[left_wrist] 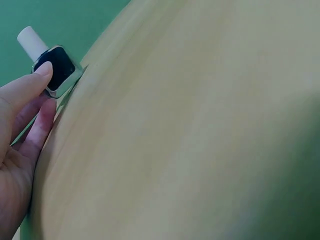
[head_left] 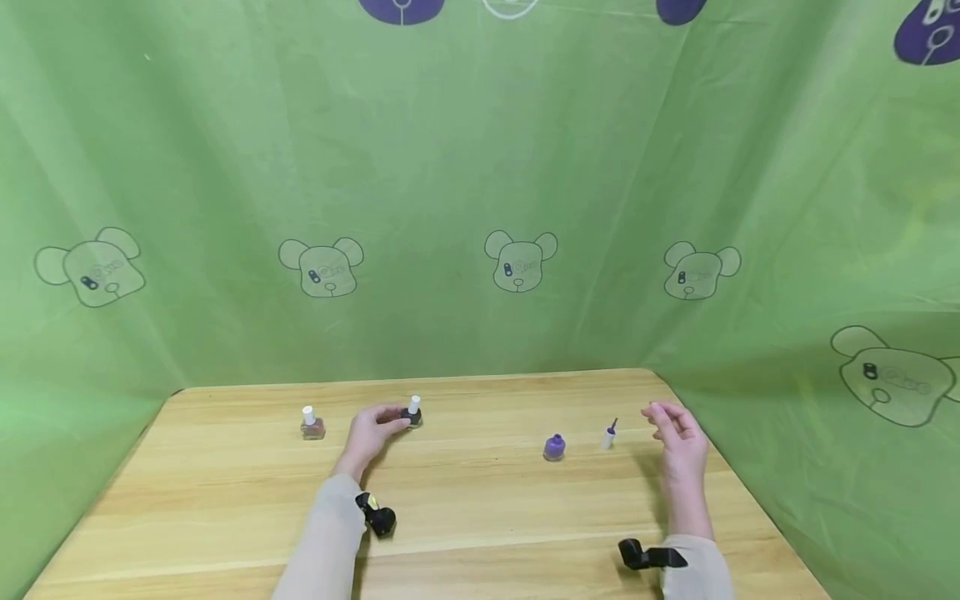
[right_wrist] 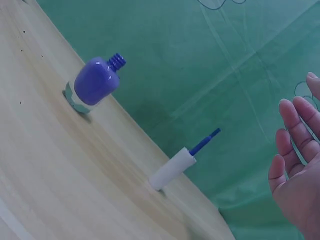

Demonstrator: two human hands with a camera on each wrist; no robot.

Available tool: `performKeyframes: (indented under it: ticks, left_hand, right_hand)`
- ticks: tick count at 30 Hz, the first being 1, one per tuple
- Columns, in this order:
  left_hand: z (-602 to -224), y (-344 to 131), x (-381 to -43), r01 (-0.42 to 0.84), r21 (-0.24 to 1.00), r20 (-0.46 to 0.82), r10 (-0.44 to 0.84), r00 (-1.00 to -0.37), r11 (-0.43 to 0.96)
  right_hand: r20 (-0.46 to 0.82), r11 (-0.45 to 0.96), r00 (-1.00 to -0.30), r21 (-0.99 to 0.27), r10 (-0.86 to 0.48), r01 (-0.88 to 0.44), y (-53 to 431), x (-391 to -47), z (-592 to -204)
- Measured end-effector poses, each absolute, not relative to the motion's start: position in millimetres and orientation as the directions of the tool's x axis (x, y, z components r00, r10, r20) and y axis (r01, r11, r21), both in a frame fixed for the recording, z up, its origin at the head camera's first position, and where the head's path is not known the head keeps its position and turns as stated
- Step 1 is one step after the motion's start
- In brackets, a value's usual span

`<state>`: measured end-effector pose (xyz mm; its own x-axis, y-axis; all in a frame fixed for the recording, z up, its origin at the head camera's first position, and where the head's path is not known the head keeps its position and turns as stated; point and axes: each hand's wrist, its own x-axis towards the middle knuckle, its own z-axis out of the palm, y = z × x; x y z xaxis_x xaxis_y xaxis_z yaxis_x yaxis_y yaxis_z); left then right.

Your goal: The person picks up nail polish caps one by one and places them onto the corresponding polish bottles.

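Note:
My left hand point(head_left: 371, 433) pinches a black nail polish bottle point(head_left: 411, 416) with a white cap between thumb and fingers; the left wrist view shows this black bottle point(left_wrist: 59, 70) at the table's far edge. On the right, my right hand point(head_left: 682, 442) is raised beside the table's right side, fingers loosely bent and holding nothing. Nearest to it stands a white cap with a purple brush point(head_left: 609, 435), bristles pointing up. Left of that cap is an uncapped purple nail polish bottle point(head_left: 554, 447), its threaded neck bare in the right wrist view.
A reddish-brown nail polish bottle point(head_left: 312, 428) with a white cap stands left of my left hand. All of it sits on a light wooden table point(head_left: 480, 517). Green curtain point(head_left: 450, 167) printed with bear heads surrounds the back and sides.

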<state>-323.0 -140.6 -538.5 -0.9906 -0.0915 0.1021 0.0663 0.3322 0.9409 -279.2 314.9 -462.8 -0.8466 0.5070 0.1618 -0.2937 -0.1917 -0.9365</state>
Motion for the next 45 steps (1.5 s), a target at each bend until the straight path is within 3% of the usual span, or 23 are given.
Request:
performKeyframes:
  ticks: [10, 19, 29, 38, 45]
  left_hand:
    - [-535, -144, -323, 0.043, 0.926, 0.075, -0.069, -0.995, 0.376]
    - [-534, -145, -323, 0.019, 0.928, 0.045, -0.062, -0.997, 0.371]
    - [-535, -143, -320, 0.027, 0.95, 0.052, -0.072, -0.996, 0.31]
    - [-533, -143, -308, -0.012, 0.982, 0.023, -0.181, -0.983, 0.191]
    - [-531, -141, -293, -0.041, 0.987, -0.004, -0.229, -0.973, 0.157]
  right_hand:
    - [0.081, -0.229, -0.858, -0.947, 0.507, -0.225, 324, -279, -473]
    - [0.028, -0.174, -0.883, -0.977, 0.468, -0.123, 326, -281, -485]
    - [-0.054, 0.028, -0.951, -0.997, 0.305, 0.065, 327, -284, -502]
    - [-0.028, 0.147, -0.983, -0.988, 0.183, 0.055, 322, -289, -516]
    - [-0.088, 0.316, -0.982, -0.939, 0.166, 0.137, 321, -292, -520]
